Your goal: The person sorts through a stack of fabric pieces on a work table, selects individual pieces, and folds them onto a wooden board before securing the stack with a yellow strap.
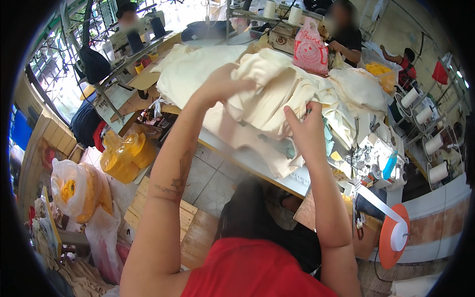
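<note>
Leftmost, clear plastic bags (79, 188) stuffed with yellow material are sitting on the floor, and a fuller yellow bag (126, 156) is lying just beside them, near the wooden pallet (190, 227) under your arms. Moving right, your left hand (217, 84) is reaching up and over the heap of cream fabric (277, 94); its fingers are curling down into the top fold, gripping the cloth. The heap is resting on the counter (247, 158), spreading across most of its surface and hanging over the near edge. Further right, your right hand (307, 123) is closing on the front of the same heap, thumb pointing up and fingers pinching a bunched fold of the cream cloth. Behind the heap, a pink plastic bag (310, 49) is standing upright on the counter, touching the fabric. To the right of your right hand, a sewing machine (378, 158) is standing at the end of the counter, with an orange disc (394, 236) carrying a roll of white tape below it. Rightmost, white thread cones (425, 131) are sitting on a rack. Other people are working at the far benches.
</note>
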### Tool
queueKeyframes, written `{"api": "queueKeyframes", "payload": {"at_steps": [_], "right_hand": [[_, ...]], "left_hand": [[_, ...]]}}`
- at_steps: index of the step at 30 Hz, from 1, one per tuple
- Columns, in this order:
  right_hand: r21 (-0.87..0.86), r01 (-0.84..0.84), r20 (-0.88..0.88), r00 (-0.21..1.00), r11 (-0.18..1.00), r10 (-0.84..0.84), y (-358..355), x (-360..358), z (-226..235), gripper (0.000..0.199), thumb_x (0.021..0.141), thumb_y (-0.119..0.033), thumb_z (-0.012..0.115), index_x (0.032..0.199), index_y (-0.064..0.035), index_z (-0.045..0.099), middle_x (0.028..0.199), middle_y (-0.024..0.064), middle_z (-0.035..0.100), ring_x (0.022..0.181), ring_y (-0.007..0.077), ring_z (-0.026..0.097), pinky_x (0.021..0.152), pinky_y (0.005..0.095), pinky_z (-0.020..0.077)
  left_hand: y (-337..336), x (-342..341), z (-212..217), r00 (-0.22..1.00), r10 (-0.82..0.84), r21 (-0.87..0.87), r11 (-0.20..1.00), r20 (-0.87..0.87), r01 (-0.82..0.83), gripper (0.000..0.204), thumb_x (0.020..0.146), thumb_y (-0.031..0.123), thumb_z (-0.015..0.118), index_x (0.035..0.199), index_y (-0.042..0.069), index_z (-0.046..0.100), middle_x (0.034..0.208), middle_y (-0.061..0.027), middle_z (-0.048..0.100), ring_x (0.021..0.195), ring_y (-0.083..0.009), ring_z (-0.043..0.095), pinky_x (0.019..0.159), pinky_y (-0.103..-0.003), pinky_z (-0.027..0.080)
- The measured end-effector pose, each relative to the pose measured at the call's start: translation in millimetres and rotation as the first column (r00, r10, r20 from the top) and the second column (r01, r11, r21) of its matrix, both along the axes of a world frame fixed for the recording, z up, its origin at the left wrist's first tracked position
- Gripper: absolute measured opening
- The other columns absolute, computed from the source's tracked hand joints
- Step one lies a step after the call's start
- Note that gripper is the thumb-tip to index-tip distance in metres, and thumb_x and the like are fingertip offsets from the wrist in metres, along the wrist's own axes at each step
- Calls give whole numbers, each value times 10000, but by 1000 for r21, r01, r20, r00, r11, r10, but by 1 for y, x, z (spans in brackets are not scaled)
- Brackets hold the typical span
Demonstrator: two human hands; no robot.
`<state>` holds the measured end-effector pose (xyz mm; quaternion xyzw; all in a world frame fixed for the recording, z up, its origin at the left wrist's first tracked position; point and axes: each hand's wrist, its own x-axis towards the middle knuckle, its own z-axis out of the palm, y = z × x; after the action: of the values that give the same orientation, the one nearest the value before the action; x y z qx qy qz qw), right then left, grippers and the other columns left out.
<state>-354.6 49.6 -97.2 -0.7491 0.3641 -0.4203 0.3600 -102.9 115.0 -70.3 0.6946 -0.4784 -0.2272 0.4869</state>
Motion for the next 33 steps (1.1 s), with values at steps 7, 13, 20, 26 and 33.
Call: {"api": "queueKeyframes", "payload": {"at_steps": [7,13,20,26,33], "right_hand": [[53,-30,6,1000,998,30,-1,2,2,581,866,-316,729,1177,79,437,884,174,628,793,243,651,730,360,508],[38,-18,5,1000,999,18,-2,2,0,577,865,-320,734,1173,71,443,891,173,628,794,240,633,748,351,507],[59,-35,21,999,998,34,-2,2,2,561,866,-312,744,1166,63,453,905,168,640,778,236,635,740,346,514],[35,-51,6,999,998,51,-3,2,1,566,868,-310,746,1175,69,458,912,174,650,785,239,647,740,345,514],[41,-38,-23,999,998,39,-5,0,1,567,870,-312,742,1175,72,457,958,206,667,832,272,663,774,364,515]], "left_hand": [[8,42,-2,828,-74,-58,997,-556,50,606,823,382,748,1256,-6,576,1027,-89,679,959,-176,678,807,-324,579],[1,66,-6,753,-113,-60,993,-649,97,565,839,431,731,1243,61,589,1061,-104,670,919,-167,681,791,-324,585],[-14,94,3,962,172,-28,983,-211,-182,536,860,391,754,1265,71,607,1177,-87,628,964,-193,649,745,-294,537],[-4,101,45,888,47,62,995,458,-84,543,892,397,738,1331,103,611,1170,-124,657,982,-261,666,753,-409,552],[-29,47,15,684,74,228,913,725,-340,1170,581,679,852,1440,0,441,1207,-311,645,1057,-433,670,931,-430,539]]}}
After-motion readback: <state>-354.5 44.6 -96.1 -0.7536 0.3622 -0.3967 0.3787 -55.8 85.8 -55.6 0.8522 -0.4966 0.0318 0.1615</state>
